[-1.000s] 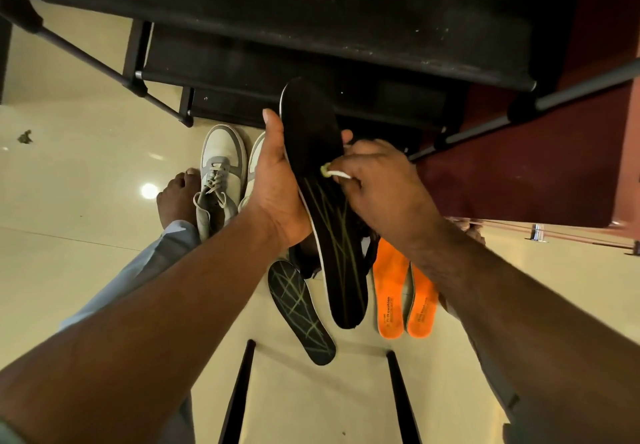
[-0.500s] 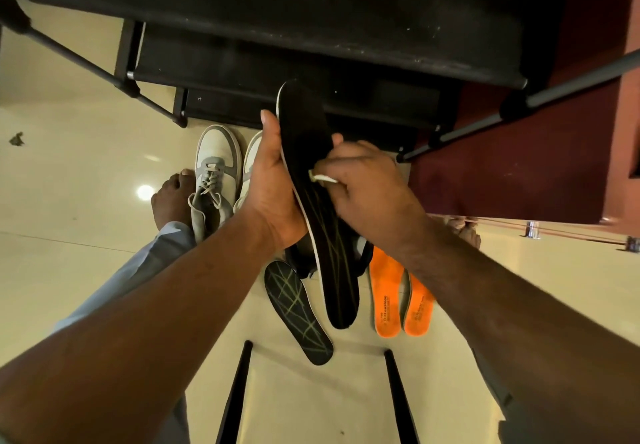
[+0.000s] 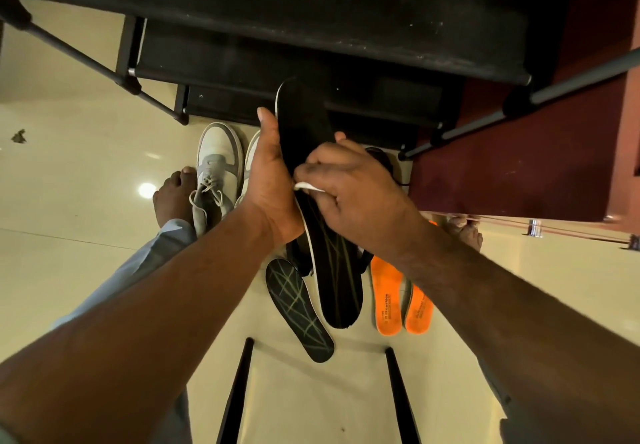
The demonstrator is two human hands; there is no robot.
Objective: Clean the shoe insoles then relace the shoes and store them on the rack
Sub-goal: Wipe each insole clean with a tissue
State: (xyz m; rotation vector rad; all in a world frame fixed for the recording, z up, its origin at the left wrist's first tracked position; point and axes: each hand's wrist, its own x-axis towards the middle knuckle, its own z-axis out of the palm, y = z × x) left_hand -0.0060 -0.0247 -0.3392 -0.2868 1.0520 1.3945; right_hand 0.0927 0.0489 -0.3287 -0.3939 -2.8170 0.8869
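The right hand has slid a little up the held insole since a second ago, its fingers pinched on a small white wipe pressed to the black face — so the wiping is under way, not finished. The left hand grips the insole's edge, thumb up, holding it above the floor. Counting: one black insole in hand, one more lying below, two orange insoles beside it — four in all. Two grey-white shoes stand by the rack; a dark shoe shows behind the hands. Lacing and storing look well off.
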